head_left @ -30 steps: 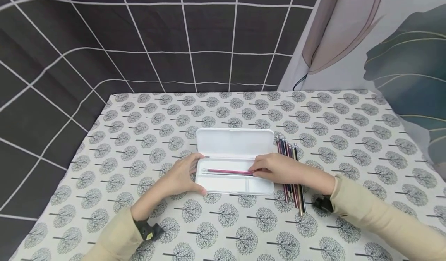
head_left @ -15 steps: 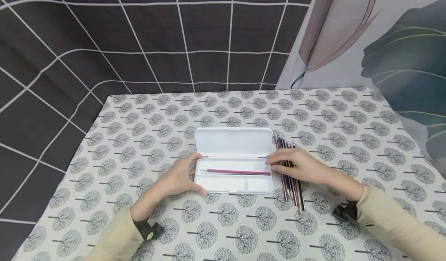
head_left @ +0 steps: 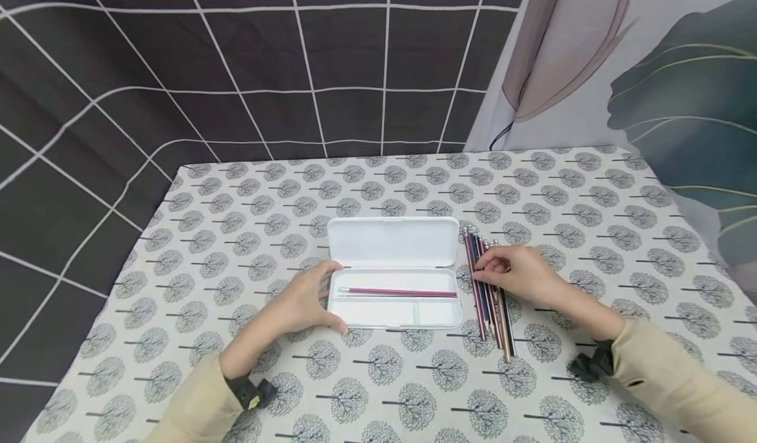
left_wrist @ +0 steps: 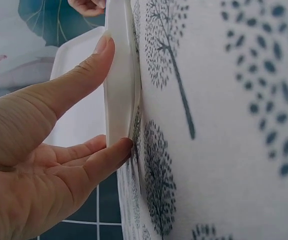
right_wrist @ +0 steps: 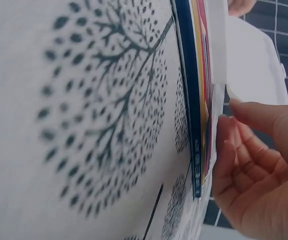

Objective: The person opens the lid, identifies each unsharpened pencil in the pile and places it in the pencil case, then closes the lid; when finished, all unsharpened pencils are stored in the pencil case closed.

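Note:
A white plastic pencil case (head_left: 378, 311) lies with its lid (head_left: 393, 242) raised at the back. In its long rear compartment is a red pencil (head_left: 402, 292); a thin dark line beside it is too small to tell. My left hand (head_left: 303, 300) holds the case's left end, thumb at the near corner and fingers at the far one; the left wrist view shows the thumb (left_wrist: 79, 80) on the case wall. My right hand (head_left: 520, 275) hovers over a bundle of pencils (head_left: 488, 305) right of the case, loosely bent fingers (right_wrist: 226, 160) beside them, pinching nothing.
A tree-patterned cloth (head_left: 266, 377) covers the table. Behind it hangs a dark grid curtain (head_left: 349, 48), with a leaf-print curtain (head_left: 680, 101) at the right. Each wrist bears a small black camera mount.
My right hand has let go of the red pencil in the case and moved right to above the pencil bundle. My left hand stays on the case's left end.

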The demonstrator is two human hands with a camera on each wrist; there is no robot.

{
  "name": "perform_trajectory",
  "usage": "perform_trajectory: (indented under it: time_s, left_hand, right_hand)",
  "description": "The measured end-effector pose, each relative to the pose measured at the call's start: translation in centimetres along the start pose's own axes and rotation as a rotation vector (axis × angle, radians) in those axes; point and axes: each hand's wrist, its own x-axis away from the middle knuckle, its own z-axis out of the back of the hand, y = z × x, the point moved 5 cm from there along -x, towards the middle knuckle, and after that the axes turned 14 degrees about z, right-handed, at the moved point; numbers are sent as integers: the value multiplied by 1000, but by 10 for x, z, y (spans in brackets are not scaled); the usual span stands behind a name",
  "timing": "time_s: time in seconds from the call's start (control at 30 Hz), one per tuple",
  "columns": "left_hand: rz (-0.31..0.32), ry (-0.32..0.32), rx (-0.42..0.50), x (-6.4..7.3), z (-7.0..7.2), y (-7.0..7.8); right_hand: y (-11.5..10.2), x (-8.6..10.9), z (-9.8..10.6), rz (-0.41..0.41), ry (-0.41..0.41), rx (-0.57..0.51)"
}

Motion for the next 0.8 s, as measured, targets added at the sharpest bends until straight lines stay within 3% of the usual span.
perform_trajectory:
  time_s: [0.17, 0.33, 0.53, 0.8]
  left_hand:
    - [-4, 10, -40, 0, 1, 3]
    - [10, 18, -113, 3, 4, 8]
    - [0, 0, -94, 2, 4, 16]
    - [22, 13, -122, 1, 3, 14]
  right_hand:
    - [2, -4, -5, -68, -14, 40]
    - [1, -9, -12, -75, -13, 88]
    - [-1, -9, -13, -125, 4, 135]
    - [-8, -19, -15, -91, -113, 184]
